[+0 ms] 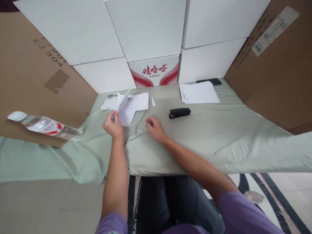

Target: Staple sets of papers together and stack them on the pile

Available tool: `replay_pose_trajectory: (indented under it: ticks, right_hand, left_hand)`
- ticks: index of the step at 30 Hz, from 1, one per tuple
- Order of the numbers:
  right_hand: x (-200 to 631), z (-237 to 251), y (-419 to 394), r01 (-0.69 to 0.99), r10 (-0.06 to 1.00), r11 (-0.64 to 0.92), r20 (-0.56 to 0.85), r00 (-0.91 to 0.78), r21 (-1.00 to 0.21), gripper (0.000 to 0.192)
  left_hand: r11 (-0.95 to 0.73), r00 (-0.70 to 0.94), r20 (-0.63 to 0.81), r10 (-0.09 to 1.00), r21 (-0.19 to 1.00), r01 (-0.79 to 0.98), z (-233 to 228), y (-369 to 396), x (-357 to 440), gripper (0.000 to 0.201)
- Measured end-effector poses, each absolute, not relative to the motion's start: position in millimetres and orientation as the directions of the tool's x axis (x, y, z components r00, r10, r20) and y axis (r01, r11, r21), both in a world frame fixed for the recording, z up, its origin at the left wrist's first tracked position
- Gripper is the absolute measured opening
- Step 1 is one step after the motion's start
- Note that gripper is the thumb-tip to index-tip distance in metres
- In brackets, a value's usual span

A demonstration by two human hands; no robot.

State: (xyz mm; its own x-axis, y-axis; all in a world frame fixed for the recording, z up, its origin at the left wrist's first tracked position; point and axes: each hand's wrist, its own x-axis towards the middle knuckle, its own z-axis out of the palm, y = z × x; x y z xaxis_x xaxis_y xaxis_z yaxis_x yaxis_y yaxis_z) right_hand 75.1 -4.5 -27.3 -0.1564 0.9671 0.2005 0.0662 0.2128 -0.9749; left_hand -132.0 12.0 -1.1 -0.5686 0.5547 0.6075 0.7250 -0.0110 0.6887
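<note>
Stapler [179, 113] right of papers [128, 109]; stack [199, 92] behind

Green-clothed table [239, 136] — stapler [179, 112], paper stack [199, 92], phone [209, 81], bottle [44, 125].

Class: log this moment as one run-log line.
left hand: holds printed sheets | right hand: on cloth, empty | stapler: untouched

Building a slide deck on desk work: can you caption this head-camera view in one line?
Left hand lifts printed sheets off a green cloth; right hand rests near a black stapler.
</note>
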Motion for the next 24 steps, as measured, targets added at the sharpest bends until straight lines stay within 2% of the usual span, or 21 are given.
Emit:
replay_pose_trajectory:
  ticks: [3,7,11,15,19,24]
  right_hand:
    - [75.7,-28.1,-3.1,0.057,0.968,0.214,0.204,-0.144,-0.975,0.013]
    - [76.4,-27.2,1.3,0.003,0.976,0.178,0.176,-0.13,-0.984,0.014]
    - [80.2,-20.9,8.8,-0.236,0.979,0.035,0.081,-0.186,-0.971,0.031]
    - [87.0,-20.4,22.3,-0.457,0.963,-0.123,0.004,-0.268,-0.881,0.045]
    - [94.8,-25.8,38.0,-0.495,0.984,-0.138,-0.06,-0.17,-0.858,0.046]
    - [100.5,-28.4,47.1,-0.509,0.989,-0.145,-0.106,-0.105,-0.848,0.044]
  left_hand:
    - [-0.059,-0.581,0.604,0.545,0.719,0.692,1.8,9.0,-127.9,0.023]
    - [-0.178,-0.625,0.616,0.48,0.766,0.618,8.0,3.9,-118.2,0.024]
    - [-0.269,-0.694,0.568,0.442,0.822,0.502,6.1,8.3,-111.0,0.023]
    - [-0.276,-0.666,0.466,0.583,0.884,0.377,-5.7,19.8,-106.6,0.025]
    - [-0.266,-0.564,0.468,0.68,0.875,0.405,-13.9,22.9,-100.5,0.029]
    - [-0.311,-0.419,0.488,0.766,0.851,0.422,-21.5,21.9,-97.1,0.046]
